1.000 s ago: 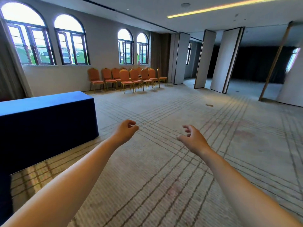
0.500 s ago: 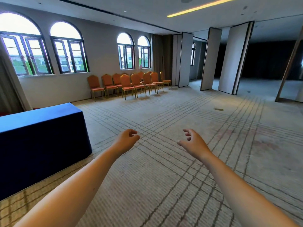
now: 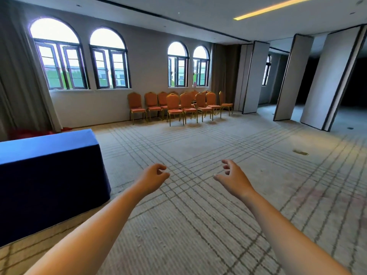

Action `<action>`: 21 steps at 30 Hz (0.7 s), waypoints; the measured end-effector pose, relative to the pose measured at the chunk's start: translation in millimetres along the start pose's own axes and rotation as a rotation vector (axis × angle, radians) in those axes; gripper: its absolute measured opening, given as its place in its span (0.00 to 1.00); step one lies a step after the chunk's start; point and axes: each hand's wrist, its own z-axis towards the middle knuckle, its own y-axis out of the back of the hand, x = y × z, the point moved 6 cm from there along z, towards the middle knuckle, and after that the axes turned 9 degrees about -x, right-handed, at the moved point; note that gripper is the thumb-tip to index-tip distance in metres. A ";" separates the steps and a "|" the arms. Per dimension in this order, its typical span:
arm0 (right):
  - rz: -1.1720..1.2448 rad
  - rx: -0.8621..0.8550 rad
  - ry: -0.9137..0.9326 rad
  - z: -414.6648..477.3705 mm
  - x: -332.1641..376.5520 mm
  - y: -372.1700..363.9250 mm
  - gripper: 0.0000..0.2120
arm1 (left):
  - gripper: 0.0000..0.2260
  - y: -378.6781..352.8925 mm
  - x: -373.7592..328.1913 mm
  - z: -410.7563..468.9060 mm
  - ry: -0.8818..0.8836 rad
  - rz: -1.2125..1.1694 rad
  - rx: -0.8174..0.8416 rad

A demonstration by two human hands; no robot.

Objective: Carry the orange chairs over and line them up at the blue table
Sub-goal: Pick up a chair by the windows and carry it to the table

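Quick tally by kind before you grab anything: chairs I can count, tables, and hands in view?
Orange chairs: at least 8, clustered at the far wall; overlap may hide more
Blue table: 1
Hands: 2, left hand and right hand, both empty
Total: at least 11

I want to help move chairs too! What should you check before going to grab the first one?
1. Both hands free: left hand and right hand hold nothing. Ok.
2. Orange chairs in sight, grouped by the window wall. Ok.
3. Carpet path to them bare. Ok.
4. Blue table in view at left, no chairs beside it yet. Ok.
5. Chairs stacked or hooked together: cannot tell.
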 end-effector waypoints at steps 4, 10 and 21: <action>-0.004 0.016 0.019 114.1 -20.0 -29.8 0.32 | 0.16 -27.6 11.9 106.2 0.018 -0.012 -0.044; -0.016 0.013 0.048 294.9 -29.8 -74.4 0.31 | 0.18 -53.3 20.3 294.3 0.021 -0.033 -0.091; 0.027 0.017 0.035 557.0 -54.8 -148.1 0.31 | 0.17 -105.5 28.2 553.6 0.026 0.005 -0.111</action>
